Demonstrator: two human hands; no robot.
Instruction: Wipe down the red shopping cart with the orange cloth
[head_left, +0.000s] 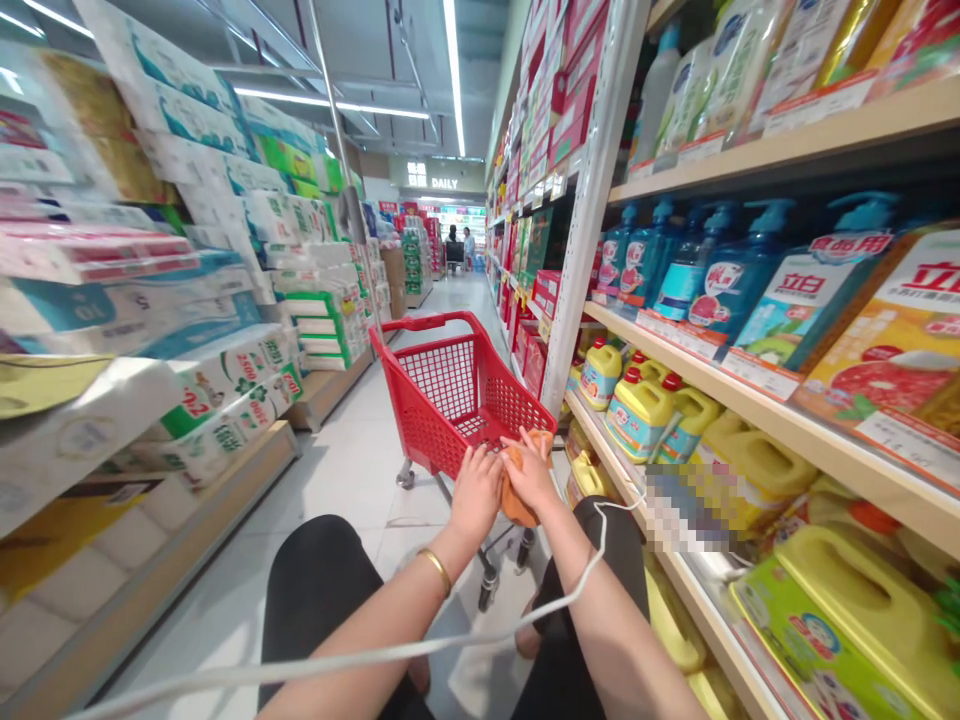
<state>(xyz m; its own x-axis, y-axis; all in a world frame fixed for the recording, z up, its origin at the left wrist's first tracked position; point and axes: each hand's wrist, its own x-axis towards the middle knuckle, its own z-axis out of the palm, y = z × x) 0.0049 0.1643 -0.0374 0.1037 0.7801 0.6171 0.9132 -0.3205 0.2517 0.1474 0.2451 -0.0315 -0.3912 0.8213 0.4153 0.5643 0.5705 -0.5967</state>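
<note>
A red plastic shopping cart [442,435] with perforated sides stands in the aisle before my knees. My right hand [531,472] presses an orange cloth [517,508] against the near end of the cart, its fingers closed over the fabric. Close beside it, my left hand [477,492] lies over the cart's near edge with its fingers stretched forward; the palm side is hidden. Part of the cloth hangs below and between the hands. A gold bracelet [435,572] circles my left wrist.
A white cable [480,640] crosses over my arms. Shelves [750,365] with pump bottles and yellow jugs [637,410] rise closely on the right. Stacked tissue packs [225,400] line the left. Two people [459,245] are far down the aisle.
</note>
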